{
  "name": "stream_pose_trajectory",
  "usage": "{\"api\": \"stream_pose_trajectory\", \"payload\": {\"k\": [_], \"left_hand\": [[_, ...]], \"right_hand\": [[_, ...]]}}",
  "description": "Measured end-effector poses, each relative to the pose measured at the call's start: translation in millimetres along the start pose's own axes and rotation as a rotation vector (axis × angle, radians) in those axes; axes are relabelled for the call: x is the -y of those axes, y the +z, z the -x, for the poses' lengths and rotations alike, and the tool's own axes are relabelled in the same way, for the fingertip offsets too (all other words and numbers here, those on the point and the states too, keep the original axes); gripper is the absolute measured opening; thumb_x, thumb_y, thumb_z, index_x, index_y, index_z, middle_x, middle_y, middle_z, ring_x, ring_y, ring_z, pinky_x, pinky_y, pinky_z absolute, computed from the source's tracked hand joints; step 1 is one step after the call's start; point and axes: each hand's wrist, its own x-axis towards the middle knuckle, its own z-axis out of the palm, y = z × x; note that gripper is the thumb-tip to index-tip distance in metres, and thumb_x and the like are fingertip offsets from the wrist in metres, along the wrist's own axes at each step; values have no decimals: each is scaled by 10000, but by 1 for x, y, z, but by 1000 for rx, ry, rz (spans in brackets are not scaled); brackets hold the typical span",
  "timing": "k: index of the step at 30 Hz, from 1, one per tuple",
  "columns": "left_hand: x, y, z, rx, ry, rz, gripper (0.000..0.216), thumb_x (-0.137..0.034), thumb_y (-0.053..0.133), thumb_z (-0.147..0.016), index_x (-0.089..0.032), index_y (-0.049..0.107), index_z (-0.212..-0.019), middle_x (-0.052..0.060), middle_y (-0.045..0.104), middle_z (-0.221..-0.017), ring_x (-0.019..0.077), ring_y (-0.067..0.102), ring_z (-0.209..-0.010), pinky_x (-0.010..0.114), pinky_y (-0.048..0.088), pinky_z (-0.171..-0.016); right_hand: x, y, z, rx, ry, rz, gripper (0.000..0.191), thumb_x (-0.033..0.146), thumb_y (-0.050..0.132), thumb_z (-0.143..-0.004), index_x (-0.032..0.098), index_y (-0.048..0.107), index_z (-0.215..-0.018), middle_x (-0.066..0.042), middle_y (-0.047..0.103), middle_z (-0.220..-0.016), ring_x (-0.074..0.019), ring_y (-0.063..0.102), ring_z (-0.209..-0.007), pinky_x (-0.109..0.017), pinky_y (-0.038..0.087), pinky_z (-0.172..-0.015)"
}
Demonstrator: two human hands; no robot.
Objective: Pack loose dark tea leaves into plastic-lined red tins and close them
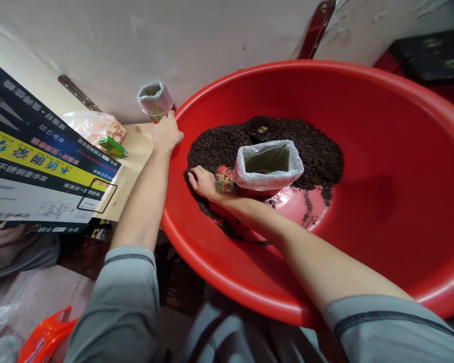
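Red, smooth plastic basin (pixel 401 166): within, loose dark shreds (pixel 219 143), boxy film-lined container (pixel 269 179), curled right hand (pixel 203 182); at its edge, left hand (pixel 168 133). Cannot tell either grip's state.

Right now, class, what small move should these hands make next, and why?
Perhaps the right hand should scoop from the dark loose pile, since it rests at that pile's edge and an open lined container stands nearby in the red tub. The left hand is at a second lined container outside.

Right hand (pixel 203 182) at dark flakes (pixel 215 143) in basin (pixel 393 166)
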Motion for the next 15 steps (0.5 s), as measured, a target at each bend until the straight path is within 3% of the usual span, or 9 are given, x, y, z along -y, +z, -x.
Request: {"api": "stream_pose_trajectory", "payload": {"k": [4,9,12,15], "left_hand": [[-1,-4,2,14,9,-7,808,-186,717,-839,-156,439,-1597,242,571,-1527,450,509,-1447,594,343,-1238],[-2,-7,4,0,6,27,841,-211,780,-790,-183,463,-1568,236,585,-1520,444,519,-1449,566,361,-1228],[-3,-10,7,2,13,23,716,-238,737,-862,-176,503,-1536,260,592,-1505,448,548,-1433,555,401,-1192],[-4,-11,8,0,16,4,522,-260,561,-995,-183,534,-1510,255,618,-1479,417,582,-1414,533,442,-1162]], "right_hand": [[20,-20,-3,-25,48,-35,394,353,361,-1131,163,680,-1264,-117,720,-1301,-232,680,-1154,-309,485,-991],[51,-66,-22,-66,141,-58,389,395,358,-1123,196,679,-1215,-128,749,-1255,-271,719,-1095,-372,528,-974],[68,-95,-37,-118,202,-111,402,411,355,-1119,174,671,-1195,-157,756,-1238,-297,726,-1094,-414,534,-989],[77,-119,-46,-206,228,-192,431,432,339,-1119,160,667,-1181,-153,765,-1174,-305,722,-1088,-454,530,-1001]]}}
